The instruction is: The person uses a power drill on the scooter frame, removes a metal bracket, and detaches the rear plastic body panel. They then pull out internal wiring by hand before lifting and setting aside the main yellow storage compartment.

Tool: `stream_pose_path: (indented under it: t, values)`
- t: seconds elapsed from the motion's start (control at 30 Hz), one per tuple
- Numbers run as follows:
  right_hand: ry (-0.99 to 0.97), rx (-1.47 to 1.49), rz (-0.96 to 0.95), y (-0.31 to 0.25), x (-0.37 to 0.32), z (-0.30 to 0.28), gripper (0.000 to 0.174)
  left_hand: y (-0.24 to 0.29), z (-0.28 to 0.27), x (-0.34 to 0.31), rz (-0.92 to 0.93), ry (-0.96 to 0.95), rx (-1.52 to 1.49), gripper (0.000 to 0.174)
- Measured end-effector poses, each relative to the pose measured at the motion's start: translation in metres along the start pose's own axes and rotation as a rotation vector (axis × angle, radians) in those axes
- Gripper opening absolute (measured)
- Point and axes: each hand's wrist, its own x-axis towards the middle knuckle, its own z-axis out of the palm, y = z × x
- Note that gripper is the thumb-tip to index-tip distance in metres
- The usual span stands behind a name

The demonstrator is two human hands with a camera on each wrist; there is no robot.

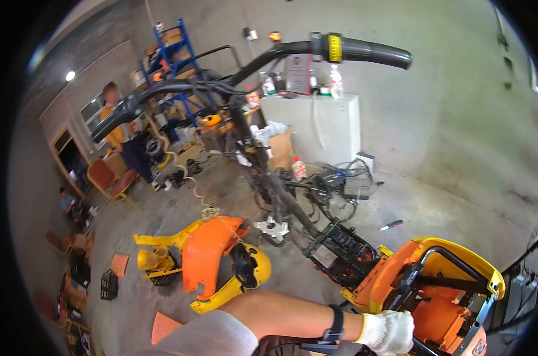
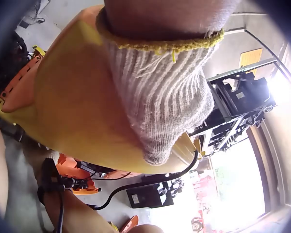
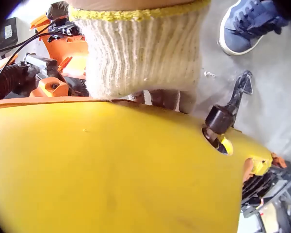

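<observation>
A stripped scooter frame with a black handlebar [image 1: 245, 71] carries a yellow-and-orange rear body shell [image 1: 452, 252]. My gloved left hand [image 1: 387, 332] grips the near edge of this shell, beside a black tube. In the left wrist view the ribbed glove [image 2: 160, 97] lies against the yellow panel [image 2: 82, 102], its fingers mostly hidden. In the right wrist view my gloved right hand [image 3: 140, 58] curls its bare fingertips over the upper edge of the yellow panel [image 3: 111, 165]. Near it, a black lever-like part [image 3: 228, 107] sticks out through a hole in the panel. The right hand is outside the head view.
Orange and yellow body panels [image 1: 212, 252] and a yellow headlight piece [image 1: 254, 267] lie on the floor at left. A screwdriver [image 1: 391, 225] lies near the wall. Cables [image 1: 334, 178] lie beside a white cabinet [image 1: 346, 118]. Another person [image 1: 117, 130] stands at the back left.
</observation>
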Motion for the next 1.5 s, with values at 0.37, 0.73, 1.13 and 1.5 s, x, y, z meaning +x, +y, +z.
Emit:
stream_pose_path:
  t: [0.37, 0.73, 1.13, 1.5]
  values:
    - [0.367, -0.029, -0.198, 0.008, -0.106, -0.101, 0.030, 0.005, -0.001, -0.011, 0.000, 0.051, 0.043, 0.034]
    - [0.453, -0.092, -0.294, 0.012, -0.075, -0.124, 0.031, 0.011, -0.018, -0.006, 0.043, 0.020, 0.056, 0.038]
    - [0.543, -0.208, -0.355, 0.017, -0.068, -0.137, 0.032, 0.006, 0.007, -0.020, -0.033, 0.308, 0.144, 0.019]
    - [0.555, -0.285, -0.432, 0.022, -0.007, -0.095, 0.033, 0.004, -0.008, -0.033, -0.039, 0.268, 0.133, 0.015]
